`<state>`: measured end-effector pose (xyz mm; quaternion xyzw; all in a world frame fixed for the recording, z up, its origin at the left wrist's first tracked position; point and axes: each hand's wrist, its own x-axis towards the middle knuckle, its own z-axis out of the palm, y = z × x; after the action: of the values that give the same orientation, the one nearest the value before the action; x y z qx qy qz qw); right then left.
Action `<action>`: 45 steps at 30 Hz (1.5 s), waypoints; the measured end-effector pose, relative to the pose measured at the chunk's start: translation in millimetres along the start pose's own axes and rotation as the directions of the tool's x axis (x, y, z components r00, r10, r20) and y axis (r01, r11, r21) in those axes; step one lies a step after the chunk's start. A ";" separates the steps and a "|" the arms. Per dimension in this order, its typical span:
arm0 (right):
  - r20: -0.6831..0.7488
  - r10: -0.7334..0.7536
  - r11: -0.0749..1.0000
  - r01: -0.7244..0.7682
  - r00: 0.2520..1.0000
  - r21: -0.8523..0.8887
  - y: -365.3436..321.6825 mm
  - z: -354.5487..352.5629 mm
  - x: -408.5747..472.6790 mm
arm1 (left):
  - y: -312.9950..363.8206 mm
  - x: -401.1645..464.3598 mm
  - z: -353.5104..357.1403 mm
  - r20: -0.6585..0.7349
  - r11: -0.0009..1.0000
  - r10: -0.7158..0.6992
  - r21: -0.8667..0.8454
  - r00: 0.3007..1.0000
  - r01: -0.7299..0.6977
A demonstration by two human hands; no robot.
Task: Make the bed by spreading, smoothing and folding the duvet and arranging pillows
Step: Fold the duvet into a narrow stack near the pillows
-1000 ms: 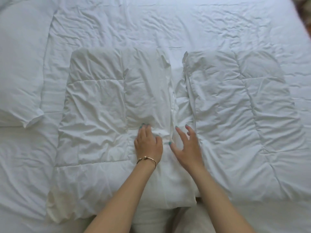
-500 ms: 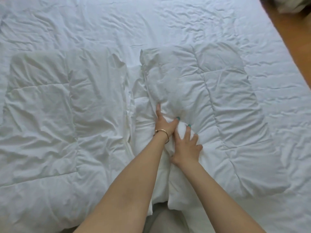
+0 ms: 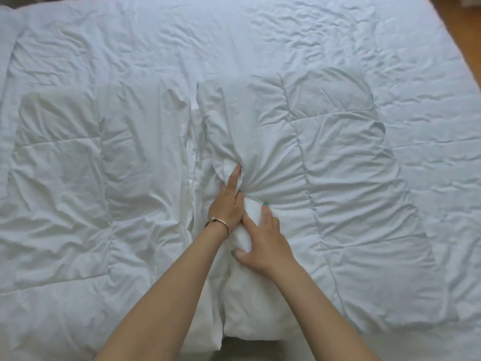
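At the far left edge of the frame a pillow (image 3: 6, 105) lay partly in view on the bed (image 3: 234, 35), its white sheet wrinkled across the whole upper frame. Left of centre a folded section of white duvet (image 3: 99, 194) lay flat, quilted in squares. A narrow gap of sheet ran between it and a second folded duvet section (image 3: 338, 191) on the right half of the frame. Near the inner edge of that second section, at centre frame, the left hand (image 3: 229, 204), with a thin bangle (image 3: 221, 224) on its wrist, had its grip dug into the fabric: one finger stretched forward along a crease, the others curled into a bunch of cloth that gathered in radiating pleats. Just beside and touching it, lower and to the right, the right hand (image 3: 263, 241) pressed on the same bunched fold, thumb and fingers bent around a lump of the cloth. At the upper right corner a strip of wooden floor (image 3: 463, 29) showed.
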<state>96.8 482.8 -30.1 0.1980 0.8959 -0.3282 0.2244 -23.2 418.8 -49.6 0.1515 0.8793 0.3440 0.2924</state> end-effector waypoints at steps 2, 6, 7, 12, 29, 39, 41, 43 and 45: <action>0.026 -0.047 0.982 0.041 0.999 0.187 16.2 -11.9 0.2 | -8.1 9.5 1.0 -0.026 0.991 -0.067 0.117 0.997 0.070; -0.374 -0.044 0.999 0.043 0.926 -0.012 64.1 -24.0 3.8 | -2.2 20.3 15.1 -0.099 0.908 -0.335 0.232 0.937 0.349; -0.484 -0.033 0.985 -0.052 0.875 -0.162 78.9 -28.9 6.6 | 7.2 18.0 22.9 -0.228 0.883 -0.296 0.304 0.928 0.356; -0.507 0.070 0.908 -0.265 0.859 -0.323 120.8 -27.3 19.3 | 29.6 -19.2 85.0 -0.235 0.772 0.418 0.601 0.877 -0.207; 0.034 0.550 0.595 -0.420 0.835 0.685 253.2 -186.2 17.6 | 50.6 -27.4 103.1 0.030 0.752 -0.034 0.659 0.999 0.006; -0.136 0.171 0.867 -0.083 0.976 0.492 189.2 -211.5 -35.7 | 62.6 -51.6 103.1 0.191 0.903 -0.043 0.427 0.981 -0.043; -0.106 0.132 0.874 -0.066 0.986 0.481 166.6 -218.6 -47.4 | 64.5 -53.4 89.4 0.195 0.933 -0.038 0.358 0.980 -0.035; -0.122 0.109 0.879 -0.038 0.986 0.475 138.2 -221.1 -56.4 | 65.0 -60.0 73.0 0.179 0.949 -0.017 0.314 0.984 -0.040; -0.190 0.097 0.883 0.004 0.977 0.469 104.1 -220.2 -65.6 | 63.0 -68.6 52.4 0.154 0.952 0.010 0.300 0.988 -0.056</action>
<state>142.9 691.8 103.4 0.3008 0.8040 -0.5062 0.0830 67.0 459.0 -8.9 0.2347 0.8945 0.1975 0.3253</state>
